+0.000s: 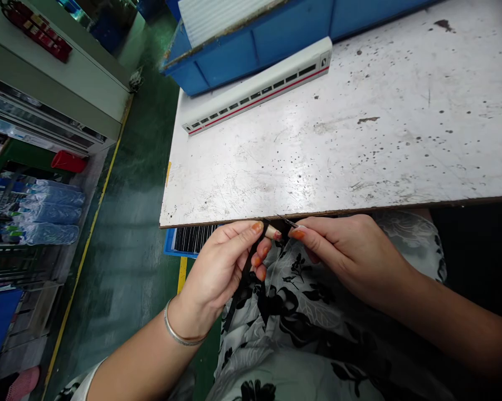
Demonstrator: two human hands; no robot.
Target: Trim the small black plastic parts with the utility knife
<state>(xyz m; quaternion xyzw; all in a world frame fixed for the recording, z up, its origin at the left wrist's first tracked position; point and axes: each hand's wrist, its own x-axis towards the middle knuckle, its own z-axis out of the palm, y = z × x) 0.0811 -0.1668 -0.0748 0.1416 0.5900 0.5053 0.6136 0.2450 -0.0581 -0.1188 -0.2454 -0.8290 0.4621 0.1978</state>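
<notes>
Left hand (221, 267) pinches black strip (245, 275), keeping it taut; right hand (351, 262) grips slim pointed metal tool (286, 221) against strip, both held below tabletop (317, 139) edge for close control.

Place: a factory assembly workshop, by all appearances
Floor: green painted concrete (129, 223) is stretching along the bench, with a yellow lane line (87, 250) running down it
Bench: a scuffed, paint-flecked white workbench (338, 122) is standing in the middle of the view
Storage: a blue plastic crate (209, 61) is sitting against the bench's far edge
Stock: shrink-wrapped bottled water (50, 211) is lying on low shelving
</notes>
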